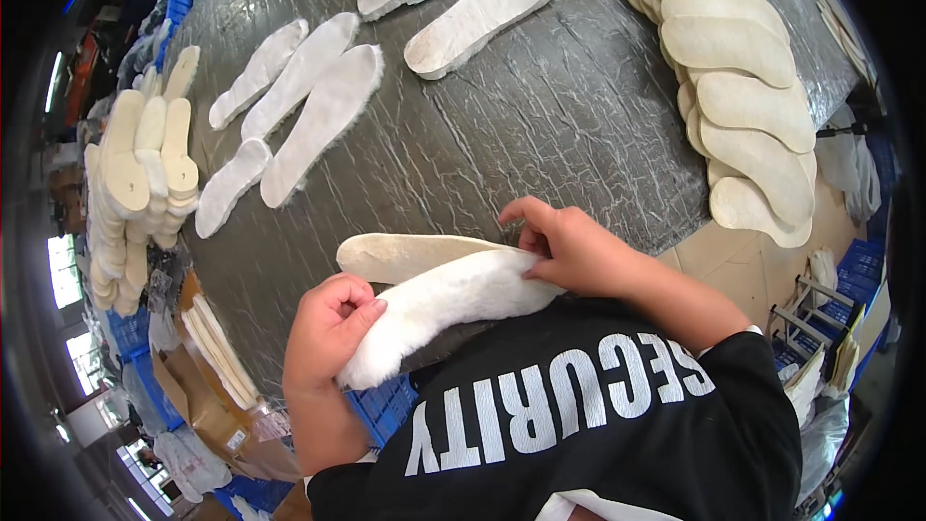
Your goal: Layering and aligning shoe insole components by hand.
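Note:
Close to my body at the table's near edge is a fluffy white insole [458,294]. My left hand [333,323] pinches its left end between thumb and fingers. My right hand [574,251] is closed on its right end, with the index finger raised and bent. Behind it lies a flat cream insole [400,254], partly covered by the fluffy one; its right end reaches under my right fingers. Whether the two are joined there, I cannot tell.
A fanned stack of cream insoles [743,53] lies at the right. White fluffy insoles [323,125] are spread at the far left, and others [487,14] at the far middle. Beside the dark table [540,125], piled insoles [125,164] and a cardboard box [207,415] stand left.

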Action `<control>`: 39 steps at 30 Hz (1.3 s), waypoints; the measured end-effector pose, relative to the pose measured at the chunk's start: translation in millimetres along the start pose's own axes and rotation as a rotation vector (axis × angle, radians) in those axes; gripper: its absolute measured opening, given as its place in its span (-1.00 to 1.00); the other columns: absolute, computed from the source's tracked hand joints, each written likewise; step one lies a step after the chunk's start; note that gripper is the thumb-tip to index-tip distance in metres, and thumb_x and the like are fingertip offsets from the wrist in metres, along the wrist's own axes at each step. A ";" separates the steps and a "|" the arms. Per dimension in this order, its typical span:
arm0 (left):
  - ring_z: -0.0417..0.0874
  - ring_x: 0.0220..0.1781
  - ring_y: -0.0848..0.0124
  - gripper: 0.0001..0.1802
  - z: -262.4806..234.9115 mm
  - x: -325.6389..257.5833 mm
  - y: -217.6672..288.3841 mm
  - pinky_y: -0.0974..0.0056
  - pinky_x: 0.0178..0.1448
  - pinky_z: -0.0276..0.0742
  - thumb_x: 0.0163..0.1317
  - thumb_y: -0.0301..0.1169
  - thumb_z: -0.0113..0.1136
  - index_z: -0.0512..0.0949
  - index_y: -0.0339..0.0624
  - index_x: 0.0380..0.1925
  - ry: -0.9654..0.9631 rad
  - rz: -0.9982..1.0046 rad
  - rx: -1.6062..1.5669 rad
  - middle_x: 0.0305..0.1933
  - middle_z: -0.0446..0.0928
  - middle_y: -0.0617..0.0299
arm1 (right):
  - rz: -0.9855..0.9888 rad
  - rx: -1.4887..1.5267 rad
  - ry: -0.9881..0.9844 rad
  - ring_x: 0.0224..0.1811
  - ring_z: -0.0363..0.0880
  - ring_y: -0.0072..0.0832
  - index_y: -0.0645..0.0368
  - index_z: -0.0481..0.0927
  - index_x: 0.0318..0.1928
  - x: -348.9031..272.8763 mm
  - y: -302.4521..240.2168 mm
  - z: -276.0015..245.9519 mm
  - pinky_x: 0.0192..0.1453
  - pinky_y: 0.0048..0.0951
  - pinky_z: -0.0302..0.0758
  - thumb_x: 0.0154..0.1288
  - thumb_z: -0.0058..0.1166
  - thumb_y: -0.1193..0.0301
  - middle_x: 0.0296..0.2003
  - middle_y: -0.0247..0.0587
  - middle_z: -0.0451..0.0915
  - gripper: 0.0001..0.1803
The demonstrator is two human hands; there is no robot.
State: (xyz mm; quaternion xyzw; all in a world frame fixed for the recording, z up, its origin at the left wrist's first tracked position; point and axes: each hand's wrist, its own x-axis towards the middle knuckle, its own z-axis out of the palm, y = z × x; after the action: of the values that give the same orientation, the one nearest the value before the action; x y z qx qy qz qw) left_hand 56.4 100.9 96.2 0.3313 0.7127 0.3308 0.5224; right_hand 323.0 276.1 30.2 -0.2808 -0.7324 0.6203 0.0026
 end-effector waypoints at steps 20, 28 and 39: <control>0.58 -0.17 0.11 -0.49 6.7 20.4 9.7 0.11 -0.04 0.47 -0.07 -0.16 0.50 0.64 -0.24 -0.17 -0.058 0.191 0.907 -0.34 0.60 0.11 | -0.226 0.118 -0.169 -0.25 0.65 -0.30 0.28 0.53 0.02 -0.4 16.2 -19.6 -0.10 -0.32 0.55 0.09 0.42 0.40 -0.28 -0.13 0.67 -0.50; 0.54 -0.10 0.16 -0.66 35.0 51.3 27.7 0.11 0.06 0.36 0.03 -0.23 0.42 0.64 -0.17 -0.24 -0.011 0.431 0.944 -0.25 0.58 0.16 | -0.035 0.171 -0.205 -0.23 0.67 -0.37 0.27 0.50 -0.09 9.5 4.5 -9.9 -0.10 -0.37 0.54 0.19 0.39 0.31 -0.29 -0.08 0.70 -0.58; 0.56 -0.32 0.26 -0.78 40.8 65.5 24.8 0.21 -0.04 0.38 0.03 -0.43 0.37 0.55 -0.23 -0.33 -0.137 0.401 0.672 -0.36 0.53 0.18 | -0.042 0.150 -0.175 -0.20 0.70 -0.03 0.20 0.53 0.05 14.2 1.4 -7.2 -0.09 -0.19 0.57 0.26 0.24 0.34 -0.26 0.06 0.71 -0.61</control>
State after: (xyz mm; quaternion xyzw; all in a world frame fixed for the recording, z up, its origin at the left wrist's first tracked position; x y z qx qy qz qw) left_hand 83.6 173.5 72.4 0.6377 0.6658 0.1516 0.3563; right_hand 314.2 288.6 25.7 -0.2092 -0.6870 0.6954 -0.0274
